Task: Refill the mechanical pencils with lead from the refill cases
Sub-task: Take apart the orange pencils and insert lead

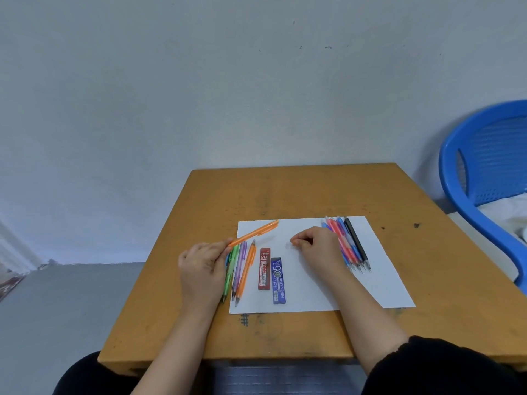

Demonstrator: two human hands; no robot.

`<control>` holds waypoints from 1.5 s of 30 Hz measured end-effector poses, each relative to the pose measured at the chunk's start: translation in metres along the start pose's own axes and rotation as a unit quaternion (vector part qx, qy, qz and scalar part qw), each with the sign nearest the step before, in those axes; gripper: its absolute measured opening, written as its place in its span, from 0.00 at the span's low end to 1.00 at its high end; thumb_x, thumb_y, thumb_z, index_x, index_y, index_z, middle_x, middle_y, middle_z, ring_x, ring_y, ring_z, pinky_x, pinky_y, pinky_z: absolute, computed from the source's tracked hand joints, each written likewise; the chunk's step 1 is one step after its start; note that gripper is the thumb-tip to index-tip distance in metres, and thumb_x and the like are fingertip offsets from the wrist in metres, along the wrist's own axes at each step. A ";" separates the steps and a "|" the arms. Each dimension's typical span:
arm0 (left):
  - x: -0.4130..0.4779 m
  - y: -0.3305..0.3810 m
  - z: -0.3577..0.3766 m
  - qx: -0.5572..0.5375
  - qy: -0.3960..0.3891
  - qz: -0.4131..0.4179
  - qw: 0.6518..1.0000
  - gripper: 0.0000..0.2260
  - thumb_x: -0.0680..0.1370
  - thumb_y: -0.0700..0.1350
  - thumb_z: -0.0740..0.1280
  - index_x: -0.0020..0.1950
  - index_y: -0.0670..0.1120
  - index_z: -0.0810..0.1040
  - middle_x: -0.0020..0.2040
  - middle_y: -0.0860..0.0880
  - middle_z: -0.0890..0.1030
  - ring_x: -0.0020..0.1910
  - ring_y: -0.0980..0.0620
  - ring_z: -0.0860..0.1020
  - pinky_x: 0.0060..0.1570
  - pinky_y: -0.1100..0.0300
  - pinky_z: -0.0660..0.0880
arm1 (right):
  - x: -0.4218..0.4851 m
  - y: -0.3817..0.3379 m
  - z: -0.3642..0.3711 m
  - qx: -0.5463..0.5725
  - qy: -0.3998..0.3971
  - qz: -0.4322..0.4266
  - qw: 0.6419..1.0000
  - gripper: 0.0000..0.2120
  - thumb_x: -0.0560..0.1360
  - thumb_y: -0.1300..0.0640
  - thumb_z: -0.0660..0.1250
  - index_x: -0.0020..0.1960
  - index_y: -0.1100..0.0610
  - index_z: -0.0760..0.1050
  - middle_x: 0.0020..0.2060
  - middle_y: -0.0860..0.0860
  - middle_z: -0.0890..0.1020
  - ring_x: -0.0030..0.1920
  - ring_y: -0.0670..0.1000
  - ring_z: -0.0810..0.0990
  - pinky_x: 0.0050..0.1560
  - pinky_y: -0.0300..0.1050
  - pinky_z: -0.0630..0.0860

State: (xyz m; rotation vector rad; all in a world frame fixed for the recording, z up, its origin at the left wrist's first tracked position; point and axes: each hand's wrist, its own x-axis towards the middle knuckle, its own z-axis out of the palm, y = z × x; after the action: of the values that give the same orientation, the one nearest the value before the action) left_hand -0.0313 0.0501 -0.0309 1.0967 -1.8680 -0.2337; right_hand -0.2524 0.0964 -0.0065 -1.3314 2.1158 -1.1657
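- Orange plastic, translucent: the held pencil [253, 232] is one of the mechanical pencils, and the left hand [204, 266] grips it by its near end, fingers curled round the barrel.
- Its long axis slants away from the person and to the right. The free end hangs above the white paper [385, 280], clear of everything on it.
- The right hand [319, 246] rests on the paper with fingertips drawn together. They may be pinching something small, but I cannot tell at this size.
- The red refill case [264, 268] and the blue refill case [278, 280] lie flat side by side between the two hands. Their long axes run roughly toward the person.
- The cases sit just below and left of the right fingertips, so the right hand looks the nearer and better placed to reach them. The left hand is already occupied.
- The left pencil group [241, 269], green, purple and orange, lies beside the red case and partly under the left hand.
- The right pencil group [350, 246] lies beyond the right hand.
- All of this sits on a wooden table [285, 189].
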 end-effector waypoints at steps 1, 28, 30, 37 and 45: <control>0.000 0.000 0.001 0.003 -0.001 0.003 1.000 0.12 0.74 0.47 0.66 0.54 0.47 0.84 0.44 0.54 0.84 0.46 0.60 0.74 0.50 0.54 0.63 | 0.000 0.000 0.000 -0.007 -0.007 0.002 1.000 0.07 0.76 0.64 0.66 0.49 0.62 0.83 0.47 0.55 0.83 0.45 0.46 0.75 0.45 0.33 0.66; -0.001 -0.001 0.002 -0.001 0.006 0.042 0.999 0.14 0.76 0.51 0.63 0.54 0.47 0.84 0.43 0.55 0.84 0.45 0.59 0.76 0.49 0.55 0.65 | -0.015 -0.016 0.006 0.150 0.046 -0.063 0.986 0.11 0.73 0.60 0.71 0.56 0.55 0.81 0.45 0.47 0.82 0.47 0.43 0.80 0.45 0.30 0.76; -0.001 0.001 0.001 -0.010 0.009 0.037 0.999 0.16 0.76 0.53 0.62 0.54 0.46 0.84 0.43 0.55 0.84 0.46 0.60 0.75 0.49 0.55 0.65 | -0.018 -0.022 0.010 0.164 0.048 -0.068 0.983 0.12 0.74 0.59 0.70 0.57 0.55 0.80 0.44 0.46 0.82 0.47 0.44 0.81 0.45 0.35 0.79; -0.002 0.002 -0.001 -0.030 0.019 0.053 0.998 0.15 0.76 0.52 0.63 0.54 0.45 0.84 0.42 0.55 0.84 0.46 0.59 0.75 0.47 0.56 0.66 | -0.019 -0.047 0.015 0.230 0.057 -0.064 0.969 0.18 0.75 0.61 0.69 0.64 0.56 0.75 0.41 0.48 0.83 0.42 0.42 0.82 0.45 0.34 0.79; -0.002 0.012 -0.006 -0.045 0.030 0.078 0.996 0.18 0.77 0.55 0.63 0.54 0.44 0.83 0.43 0.59 0.81 0.45 0.64 0.73 0.50 0.69 0.63 | -0.021 -0.076 0.028 0.379 0.041 0.002 0.924 0.17 0.74 0.61 0.70 0.59 0.47 0.74 0.36 0.54 0.83 0.38 0.48 0.84 0.42 0.41 0.81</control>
State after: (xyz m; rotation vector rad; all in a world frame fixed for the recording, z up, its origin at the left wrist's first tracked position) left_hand -0.0330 0.0603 -0.0224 0.8844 -1.8601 -0.1904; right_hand -0.1809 0.0863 0.0359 -0.9102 1.4351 -1.8046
